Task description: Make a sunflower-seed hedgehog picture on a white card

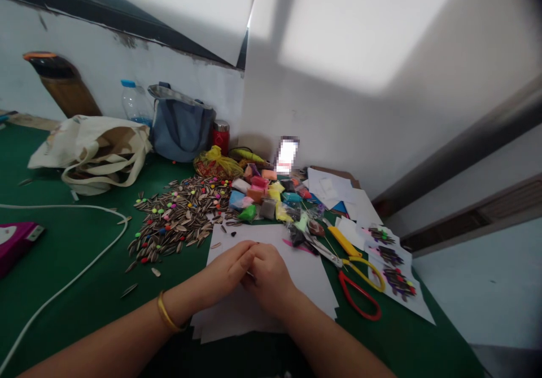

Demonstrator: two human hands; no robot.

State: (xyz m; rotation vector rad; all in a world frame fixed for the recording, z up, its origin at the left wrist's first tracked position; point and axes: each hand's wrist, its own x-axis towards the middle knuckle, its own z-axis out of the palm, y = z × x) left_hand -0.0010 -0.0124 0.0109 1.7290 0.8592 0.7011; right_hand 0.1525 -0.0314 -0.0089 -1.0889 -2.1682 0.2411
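Note:
Over a stack of white paper (309,287), my left hand (228,268) and my right hand (271,279) are pressed together with fingers closed. Anything between the palms is hidden. A gold bangle (166,313) circles my left wrist. Just beyond the paper lies a heap of striped sunflower seeds (182,214), mixed with small bright balls. Packets of coloured modelling clay (258,191) are piled behind my hands. To the right of my right hand are scissors (359,287) with one red and one yellow handle, and a yellow cutter (344,241).
Sheets with seeds stuck on them (392,262) lie at the right edge. Farther back stand a blue bag (180,126), a canvas tote (91,146), a water bottle (134,104), a red flask (221,136) and a phone (287,155). A white cable (80,273) crosses the left side.

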